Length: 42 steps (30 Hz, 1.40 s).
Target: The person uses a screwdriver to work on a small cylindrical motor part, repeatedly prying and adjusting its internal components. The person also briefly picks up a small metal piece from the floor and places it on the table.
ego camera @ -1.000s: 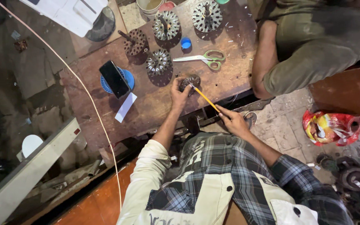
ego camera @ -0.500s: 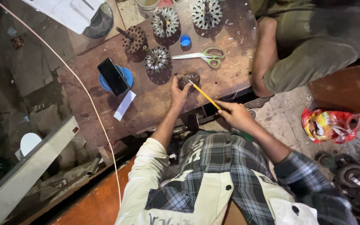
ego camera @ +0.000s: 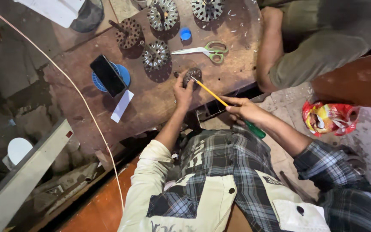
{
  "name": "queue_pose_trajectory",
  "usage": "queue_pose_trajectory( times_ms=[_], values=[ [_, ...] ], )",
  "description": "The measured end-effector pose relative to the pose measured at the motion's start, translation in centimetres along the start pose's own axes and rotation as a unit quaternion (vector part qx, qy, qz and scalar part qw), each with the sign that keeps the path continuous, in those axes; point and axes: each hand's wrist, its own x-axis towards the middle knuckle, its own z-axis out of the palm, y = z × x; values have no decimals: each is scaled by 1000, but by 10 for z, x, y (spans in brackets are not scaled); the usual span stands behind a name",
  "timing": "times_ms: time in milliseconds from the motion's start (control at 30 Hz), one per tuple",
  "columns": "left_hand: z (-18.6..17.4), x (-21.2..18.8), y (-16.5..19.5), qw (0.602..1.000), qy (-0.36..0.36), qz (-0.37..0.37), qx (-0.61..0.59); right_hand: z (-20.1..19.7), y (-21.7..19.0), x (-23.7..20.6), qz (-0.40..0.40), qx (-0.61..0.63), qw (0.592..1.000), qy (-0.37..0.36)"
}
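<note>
Scuffed brown wood makes up the counter [ego camera: 159, 103] below me, littered with small white scraps. My left hand [ego camera: 183, 91] rests on it with its fingers [ego camera: 180, 78] clenched around a small round metal stator core [ego camera: 193, 75], pinning it to the wood near the front edge. My right hand [ego camera: 245, 109] grasps a screwdriver [ego camera: 226, 105] with a yellow shaft and green handle; its fingers wrap the shaft near the handle, and the tip touches the core from the right side. Three larger slotted metal cores [ego camera: 156, 55] sit farther back on the counter, one just behind my left hand, the others toward the far edge. Green-handled scissors [ego camera: 202, 50] lie just beyond the small core, and a blue bottle cap [ego camera: 186, 34] sits behind them. To the left, a black phone [ego camera: 107, 75] lies across a blue round lid [ego camera: 121, 75], with a white paper strip [ego camera: 122, 105] just in front. Another person's bent leg [ego camera: 275, 51] leans at the counter's right end. A red and yellow wrapper [ego camera: 329, 118] lies on the floor to my right.
</note>
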Motion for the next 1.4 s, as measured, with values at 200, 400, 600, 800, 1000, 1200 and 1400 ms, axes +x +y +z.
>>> queue_pose_trajectory(
  times_ms=[200,400,600,800,1000,1200,1400],
  values=[
    [2,-3,-1,999,-2,8,33,28,28,8,-145,-476,850,175],
    [-1,-5,0,998,7,17,64,35,32,-3,-111,-550,804,196],
    [1,-4,-3,999,4,11,33,27,58,7,-135,-552,799,195],
    [1,-3,-1,1000,0,-8,-4,23,74,20,-221,-568,762,218],
    [-3,2,0,1000,-8,27,-4,18,56,0,-176,-349,896,211],
    [-5,-1,2,1000,0,-3,25,23,44,0,-328,-277,884,186],
    [-6,-3,1,996,17,3,86,28,48,5,-177,-286,923,188]
  ],
)
